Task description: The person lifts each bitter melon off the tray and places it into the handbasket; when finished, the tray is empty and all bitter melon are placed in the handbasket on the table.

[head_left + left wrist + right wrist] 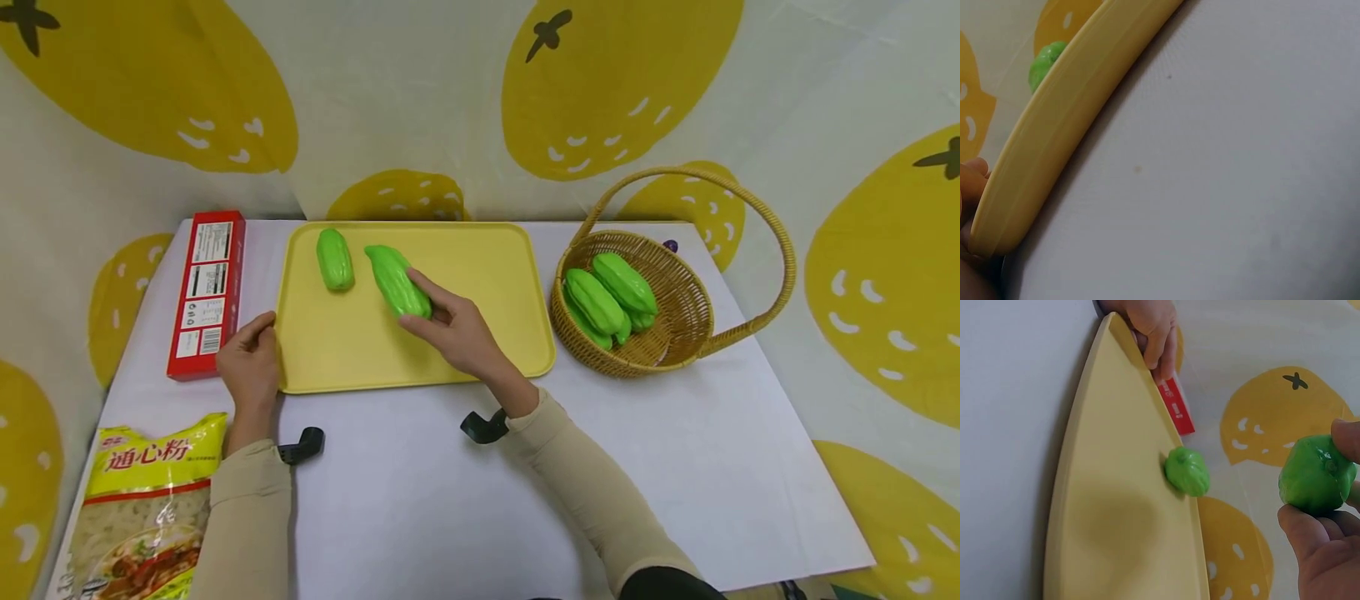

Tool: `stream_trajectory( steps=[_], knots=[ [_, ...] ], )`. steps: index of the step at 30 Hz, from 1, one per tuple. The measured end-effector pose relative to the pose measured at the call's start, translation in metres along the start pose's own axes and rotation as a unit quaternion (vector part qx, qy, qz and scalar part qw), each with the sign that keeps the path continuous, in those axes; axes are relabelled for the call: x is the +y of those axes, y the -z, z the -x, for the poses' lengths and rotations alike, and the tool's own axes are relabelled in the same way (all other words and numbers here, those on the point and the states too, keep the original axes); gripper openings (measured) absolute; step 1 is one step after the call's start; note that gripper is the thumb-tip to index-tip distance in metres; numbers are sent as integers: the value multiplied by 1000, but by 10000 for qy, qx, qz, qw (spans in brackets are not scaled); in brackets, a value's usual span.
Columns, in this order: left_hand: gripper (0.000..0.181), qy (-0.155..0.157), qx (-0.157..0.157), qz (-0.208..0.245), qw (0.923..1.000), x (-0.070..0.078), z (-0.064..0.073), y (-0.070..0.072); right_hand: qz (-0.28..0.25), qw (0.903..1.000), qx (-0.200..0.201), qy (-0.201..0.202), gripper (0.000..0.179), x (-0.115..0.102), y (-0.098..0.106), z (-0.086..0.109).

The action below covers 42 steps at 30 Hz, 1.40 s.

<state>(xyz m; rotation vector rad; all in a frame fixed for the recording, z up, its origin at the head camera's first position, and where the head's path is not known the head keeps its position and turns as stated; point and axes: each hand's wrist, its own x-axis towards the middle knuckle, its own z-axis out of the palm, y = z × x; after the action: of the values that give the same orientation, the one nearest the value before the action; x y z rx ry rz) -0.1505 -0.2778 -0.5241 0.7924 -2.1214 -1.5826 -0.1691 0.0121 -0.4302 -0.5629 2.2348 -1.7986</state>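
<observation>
My right hand grips a glossy, ribbed green vegetable with thumb and fingers, holding it above the yellow tray. In the right wrist view the held vegetable shows its blunt end, with a gap between it and the tray. A second green vegetable lies on the tray's left part. At the tray's left rim, my left hand holds the edge with bent fingers. The left wrist view shows the tray's side wall, with only part of that hand at the corner.
To the right stands a wicker basket with a tall handle, holding several green vegetables. A red box lies left of the tray. Nearer on the left is a yellow-topped pasta bag. A patterned cloth hangs behind the white table.
</observation>
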Motion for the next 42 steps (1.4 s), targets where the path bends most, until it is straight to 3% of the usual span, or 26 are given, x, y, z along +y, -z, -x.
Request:
stream_trajectory(
  steps=[14,33,38,42],
  knots=[
    [27,-149,53,111,9998,-3,-1,0,-144,9992,342,137,64,7,43,36],
    [26,-47,42,125,9999,-2,-1,0,-133,9977,645,175,64,1,89,65],
    [27,111,-10,76,9999,-4,-2,0,-126,9968,763,198,64,2,104,74],
    [27,36,-1,105,9999,-5,-2,0,-137,9957,869,272,64,2,117,80]
  ],
)
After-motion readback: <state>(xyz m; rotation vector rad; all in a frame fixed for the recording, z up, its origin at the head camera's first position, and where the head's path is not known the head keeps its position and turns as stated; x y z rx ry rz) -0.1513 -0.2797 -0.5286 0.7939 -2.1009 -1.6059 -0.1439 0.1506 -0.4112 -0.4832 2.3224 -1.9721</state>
